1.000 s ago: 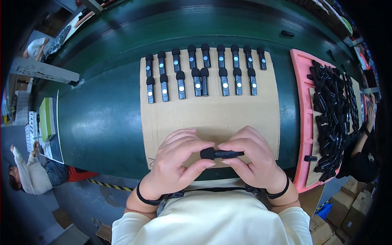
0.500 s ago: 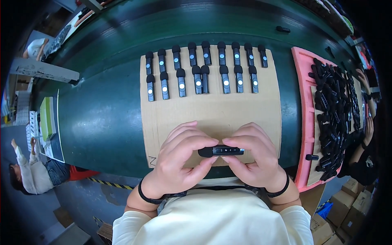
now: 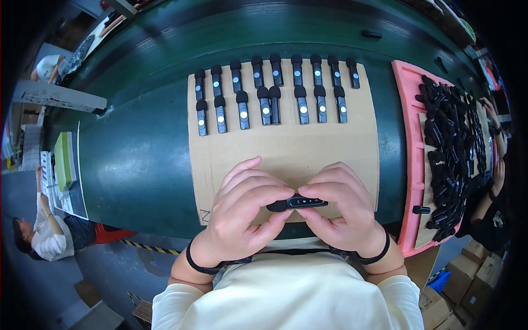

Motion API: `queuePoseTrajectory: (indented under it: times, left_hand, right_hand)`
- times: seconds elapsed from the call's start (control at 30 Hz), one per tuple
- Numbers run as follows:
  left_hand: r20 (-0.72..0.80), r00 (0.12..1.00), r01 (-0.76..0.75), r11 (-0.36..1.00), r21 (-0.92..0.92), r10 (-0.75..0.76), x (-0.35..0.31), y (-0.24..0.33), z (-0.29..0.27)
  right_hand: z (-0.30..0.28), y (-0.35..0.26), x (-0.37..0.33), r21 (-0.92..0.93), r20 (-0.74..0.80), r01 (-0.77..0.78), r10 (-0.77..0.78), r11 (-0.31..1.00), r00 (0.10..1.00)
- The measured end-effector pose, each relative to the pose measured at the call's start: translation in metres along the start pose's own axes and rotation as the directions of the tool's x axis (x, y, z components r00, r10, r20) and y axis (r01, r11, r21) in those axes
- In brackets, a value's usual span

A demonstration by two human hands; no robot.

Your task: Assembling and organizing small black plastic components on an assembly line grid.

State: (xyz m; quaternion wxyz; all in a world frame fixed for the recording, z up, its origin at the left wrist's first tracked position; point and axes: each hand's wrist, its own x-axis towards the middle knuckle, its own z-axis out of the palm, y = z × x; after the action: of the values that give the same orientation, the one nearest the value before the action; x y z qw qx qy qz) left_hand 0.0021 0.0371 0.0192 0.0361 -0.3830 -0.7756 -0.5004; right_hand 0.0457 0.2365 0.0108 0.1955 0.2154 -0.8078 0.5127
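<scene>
A small black clip-on microphone [image 3: 308, 202] with a foam windscreen lies sideways between my hands, over the near edge of a cardboard sheet [image 3: 286, 148]. Thumb and fingers of my left hand [image 3: 242, 206] pinch it close to its foam end. From the other side my right hand [image 3: 341, 201] pinches its body, the thumbs almost meeting below it. Small marks show along its upward face. Beyond my hands, two rows of similar microphones [image 3: 297, 71] lie on the cardboard, foam ends pointing away, most with a pale round spot. Two in the nearer row touch side by side.
To the right, a pink foam tray [image 3: 403, 110] holds a heap of black microphones [image 3: 448, 148]; another person's hands [image 3: 498, 170] are beyond it. One loose microphone [image 3: 371, 34] lies far back on the green table [image 3: 132, 165]. A green-and-white box [image 3: 65, 159] stands left.
My hands keep the microphone in nearly the same place, its body tilted slightly. My left fingers have lifted a little. The person at the far left has moved an arm.
</scene>
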Motion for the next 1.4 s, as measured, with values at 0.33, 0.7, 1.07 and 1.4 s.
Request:
queuePoseTrajectory:
  times: [0.33,0.7,1.07,1.4]
  left_hand:
    - [-0.016,0.999,0.044,0.998,-0.039,-0.045,-0.001,-0.001,0.001]
    - [0.052,0.998,0.02,0.999,-0.03,-0.018,-0.002,-0.01,0.009]
    - [0.145,0.979,0.11,0.968,0.225,-0.145,-0.006,-0.01,0.002]
    - [0.178,0.968,0.113,0.941,0.318,-0.176,-0.014,-0.016,0.0]
  right_hand:
    - [-0.001,0.003,-0.002,0.09,0.034,-0.002,-0.001,0.996,0.999]
    - [-0.004,-0.004,0.001,0.031,0.042,0.043,-0.045,0.999,0.998]
    - [-0.059,0.017,0.011,-0.126,0.109,-0.171,0.185,0.977,0.977]
    - [-0.102,0.083,0.016,-0.556,0.137,0.039,0.045,0.83,0.989]
